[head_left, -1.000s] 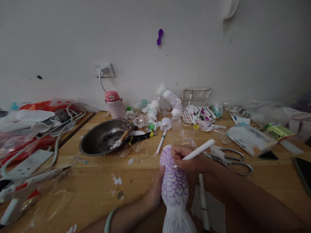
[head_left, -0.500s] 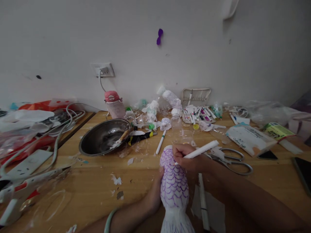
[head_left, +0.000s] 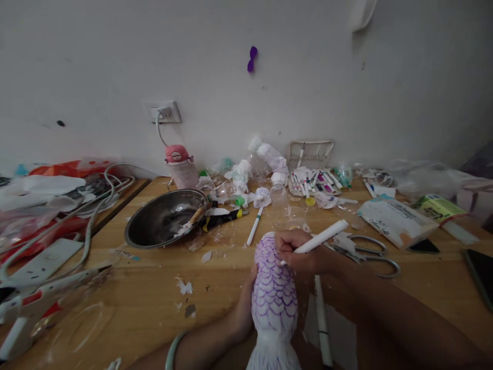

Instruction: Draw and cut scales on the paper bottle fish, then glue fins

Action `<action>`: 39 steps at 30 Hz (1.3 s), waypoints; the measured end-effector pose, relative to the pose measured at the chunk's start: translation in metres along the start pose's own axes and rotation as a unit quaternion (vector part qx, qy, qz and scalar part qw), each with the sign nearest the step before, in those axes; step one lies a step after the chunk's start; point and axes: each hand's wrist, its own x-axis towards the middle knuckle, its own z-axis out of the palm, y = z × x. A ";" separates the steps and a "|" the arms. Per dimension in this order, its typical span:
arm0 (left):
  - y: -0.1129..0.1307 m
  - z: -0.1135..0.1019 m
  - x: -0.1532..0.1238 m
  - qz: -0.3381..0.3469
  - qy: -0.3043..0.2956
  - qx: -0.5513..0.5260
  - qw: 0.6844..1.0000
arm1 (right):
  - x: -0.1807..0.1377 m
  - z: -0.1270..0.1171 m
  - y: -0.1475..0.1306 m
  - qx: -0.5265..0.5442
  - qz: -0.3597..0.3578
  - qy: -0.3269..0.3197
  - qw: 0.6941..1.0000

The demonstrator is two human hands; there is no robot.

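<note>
A white fish-shaped craft (head_left: 275,295) with purple scale lines stands in front of me, its flared tail nearest the bottom edge. My left hand (head_left: 246,303) is closed round its left side, the fingers partly hidden behind it. In my right hand (head_left: 298,252) is a white marker pen (head_left: 321,236), pinched with its tip down at the upper right of the scales. Below my right forearm a second white marker (head_left: 322,321) lies on a scrap of white paper (head_left: 341,336).
A dark metal bowl (head_left: 148,218) with a brush in it stands left of centre, beside a yellow-black cutter (head_left: 223,220). Scissors (head_left: 385,264) and a tissue pack (head_left: 396,218) lie right. Behind are a pink bottle (head_left: 183,172) and a marker case (head_left: 311,151). A glue gun (head_left: 34,303) lies left.
The fish craft has tilted slightly, its tail shifting left. My right hand and the marker have moved a little to the right along the scales.
</note>
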 end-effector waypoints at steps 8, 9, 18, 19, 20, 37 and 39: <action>-0.001 0.000 0.002 0.005 0.002 0.006 1.000 | -0.002 -0.004 0.001 0.018 -0.014 -0.023 0.999; -0.001 0.001 0.002 0.007 -0.004 0.008 1.000 | -0.002 -0.004 0.000 0.020 -0.014 -0.024 0.999; 0.004 0.004 -0.003 -0.036 -0.019 -0.019 0.999 | -0.001 -0.002 -0.006 -0.003 -0.014 0.005 1.000; 0.004 0.003 -0.003 -0.043 -0.023 -0.018 0.999 | 0.000 -0.002 -0.006 0.003 -0.009 0.003 1.000; 0.004 0.003 -0.003 -0.041 -0.020 -0.018 0.999 | -0.001 -0.003 -0.005 0.006 -0.003 0.003 1.000; 0.006 0.007 -0.003 -0.014 -0.008 -0.005 1.000 | -0.001 0.008 -0.005 -0.012 0.009 0.030 0.999; 0.006 0.008 -0.004 -0.003 0.001 -0.001 1.000 | -0.001 0.008 -0.005 -0.021 0.003 0.021 1.000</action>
